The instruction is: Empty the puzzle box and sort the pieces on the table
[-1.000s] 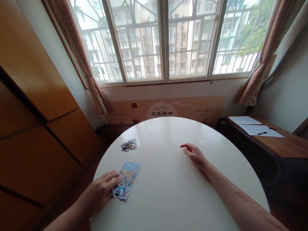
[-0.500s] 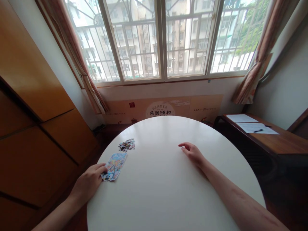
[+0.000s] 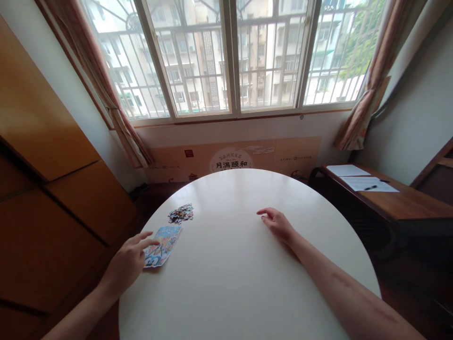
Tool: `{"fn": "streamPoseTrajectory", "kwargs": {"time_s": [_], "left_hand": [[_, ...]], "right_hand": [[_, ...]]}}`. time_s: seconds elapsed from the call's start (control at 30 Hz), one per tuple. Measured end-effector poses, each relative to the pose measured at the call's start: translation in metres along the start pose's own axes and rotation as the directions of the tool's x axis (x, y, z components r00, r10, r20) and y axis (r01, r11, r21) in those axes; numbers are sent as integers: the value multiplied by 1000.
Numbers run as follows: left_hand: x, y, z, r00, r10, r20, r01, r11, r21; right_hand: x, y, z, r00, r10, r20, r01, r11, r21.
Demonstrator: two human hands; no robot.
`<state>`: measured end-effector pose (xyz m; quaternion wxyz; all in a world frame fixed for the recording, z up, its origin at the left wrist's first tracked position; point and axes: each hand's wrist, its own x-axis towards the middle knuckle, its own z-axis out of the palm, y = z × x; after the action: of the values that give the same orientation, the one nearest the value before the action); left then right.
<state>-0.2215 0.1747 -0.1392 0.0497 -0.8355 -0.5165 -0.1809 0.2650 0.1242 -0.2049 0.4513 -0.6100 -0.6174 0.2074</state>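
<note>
Left hand (image 3: 129,259) held loosely spread over blue picture-printed flat packet (image 3: 165,245), left side of round white table (image 3: 230,288); contact uncertain | right hand (image 3: 277,224) half-curled, nothing gripped | packet best guided flat, kept clear of multicoloured jigsaw-piece heap (image 3: 181,214) on its far side.

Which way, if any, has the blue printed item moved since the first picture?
Yes: the blue printed item moved left and forward, closer to the unmoved pile of puzzle pieces.
</note>
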Motion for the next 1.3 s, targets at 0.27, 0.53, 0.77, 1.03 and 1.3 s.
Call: {"fn": "streamPoseTrajectory", "kwargs": {"time_s": [0.27, 0.53, 0.77, 1.03, 1.3], "left_hand": [[53, 145, 34, 958, 236, 161, -227, 971, -72], [78, 197, 83, 932, 283, 228, -251, 955, -159], [78, 178, 84, 912, 326, 249, -265, 931, -250], [78, 176, 78, 910, 294, 292, -188, 921, -340], [71, 176, 82, 911, 282, 302, -182, 930, -320]], "right_hand": [[-6, -15, 4, 993, -101, 54, 110, 975, -194], [-6, -19, 7, 995, -28, 92, 61, 925, -374], [-6, -20, 6, 992, 8, 125, 50, 892, -450], [-7, -14, -10, 989, 123, 79, -63, 846, -529], [-5, -7, -14, 959, 264, 105, -155, 795, -587]]}}
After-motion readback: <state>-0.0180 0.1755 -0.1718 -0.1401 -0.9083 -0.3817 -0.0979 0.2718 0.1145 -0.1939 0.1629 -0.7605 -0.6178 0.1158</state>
